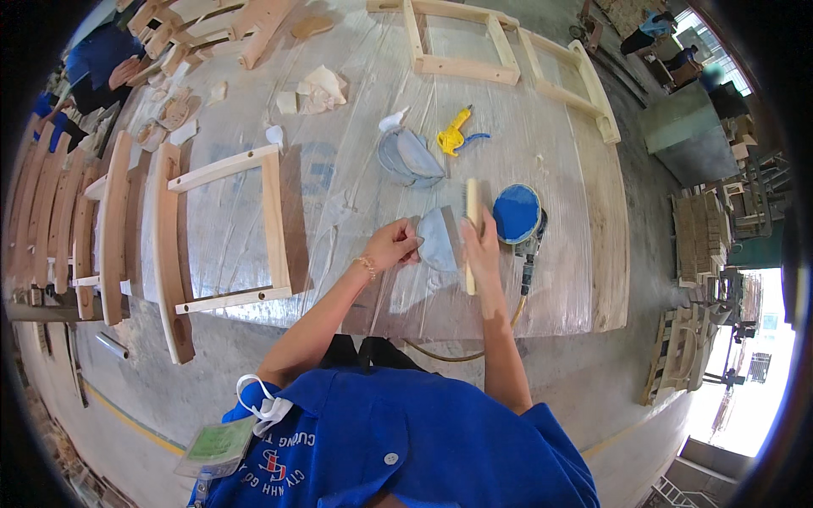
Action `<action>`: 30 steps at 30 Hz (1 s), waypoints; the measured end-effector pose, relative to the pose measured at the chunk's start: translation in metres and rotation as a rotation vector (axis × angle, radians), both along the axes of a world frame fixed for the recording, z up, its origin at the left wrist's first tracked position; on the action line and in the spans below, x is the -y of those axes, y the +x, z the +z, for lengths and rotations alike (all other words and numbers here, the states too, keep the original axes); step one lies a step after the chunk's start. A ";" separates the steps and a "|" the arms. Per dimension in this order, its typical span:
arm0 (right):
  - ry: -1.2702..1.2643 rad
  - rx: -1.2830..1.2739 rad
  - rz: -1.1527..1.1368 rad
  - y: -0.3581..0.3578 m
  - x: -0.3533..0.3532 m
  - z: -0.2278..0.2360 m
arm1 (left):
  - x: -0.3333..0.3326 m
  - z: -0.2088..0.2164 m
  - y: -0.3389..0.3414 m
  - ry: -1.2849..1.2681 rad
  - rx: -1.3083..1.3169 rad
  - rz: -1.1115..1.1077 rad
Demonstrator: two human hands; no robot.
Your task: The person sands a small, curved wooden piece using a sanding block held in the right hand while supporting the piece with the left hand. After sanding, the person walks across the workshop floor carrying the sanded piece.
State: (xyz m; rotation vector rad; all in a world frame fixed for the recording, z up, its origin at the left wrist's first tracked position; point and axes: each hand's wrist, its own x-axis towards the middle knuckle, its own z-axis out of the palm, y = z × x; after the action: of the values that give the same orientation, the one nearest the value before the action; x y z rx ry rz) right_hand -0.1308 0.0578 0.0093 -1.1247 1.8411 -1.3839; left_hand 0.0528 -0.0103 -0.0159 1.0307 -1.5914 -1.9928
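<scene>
Near the table's front edge, my left hand (395, 245) pinches the left edge of a grey-blue sanding disc (435, 243), which looks bent and has a darker strip along its right side. My right hand (482, 247) is closed around a long, narrow wooden brush (472, 200), held upright just right of the disc. Whether brush and disc touch is hard to see. Right of that hand lies a sander (517, 213), its round blue pad facing up and a hose running off it. Beyond the left hand sit several more grey sanding discs (411, 158) in a loose pile.
A yellow air blow gun (454, 133) lies past the discs. Plastic film covers the table (356, 288). Wooden frames stand at left (275, 220) and far right (466, 68). Crumpled scraps (322, 89) lie farther back. Another person's hand (127, 72) shows at far left.
</scene>
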 end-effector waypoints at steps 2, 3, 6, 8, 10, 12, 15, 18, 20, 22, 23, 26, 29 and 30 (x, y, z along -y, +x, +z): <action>0.223 0.447 0.042 0.007 -0.011 0.016 | -0.006 0.003 0.011 0.120 -0.120 0.051; 0.312 0.578 0.081 0.007 -0.018 0.024 | -0.011 0.007 0.012 0.130 -0.125 0.072; 0.414 0.566 0.154 0.014 -0.024 0.032 | -0.019 0.021 0.014 0.084 -0.120 0.112; 0.385 0.485 0.166 0.017 -0.026 0.034 | -0.022 0.028 0.015 0.042 -0.123 0.116; 0.321 0.465 0.164 0.019 -0.026 0.035 | -0.024 0.033 0.018 0.015 -0.139 0.111; 0.235 0.464 0.161 0.021 -0.028 0.034 | -0.029 0.043 0.021 0.414 -0.170 0.210; 0.204 0.449 0.246 0.022 -0.035 0.033 | -0.027 0.038 0.027 0.670 -0.146 0.130; 0.215 0.466 0.308 0.022 -0.039 0.032 | -0.027 0.020 0.031 0.649 -0.162 0.116; 0.213 0.478 0.289 0.020 -0.042 0.031 | -0.028 0.013 0.032 0.629 -0.196 0.151; 0.206 0.470 0.227 0.015 -0.048 0.029 | -0.029 0.016 0.029 0.643 -0.235 0.163; 0.206 0.459 0.227 0.013 -0.050 0.027 | -0.029 0.017 0.028 0.649 -0.197 0.130; 0.212 0.456 0.207 0.007 -0.055 0.020 | -0.029 0.026 0.021 0.671 -0.086 0.033; 0.231 0.427 0.195 0.012 -0.053 0.018 | -0.031 0.035 0.015 0.659 -0.030 0.021; 0.234 0.337 0.214 0.012 -0.052 0.015 | -0.031 0.031 0.014 0.623 -0.058 0.050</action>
State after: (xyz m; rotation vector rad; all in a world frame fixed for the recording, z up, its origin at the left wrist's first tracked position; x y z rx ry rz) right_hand -0.1192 0.1099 0.0248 -0.8787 1.5451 -1.1239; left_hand 0.0667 0.0212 0.0151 1.1863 -0.9062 -2.5206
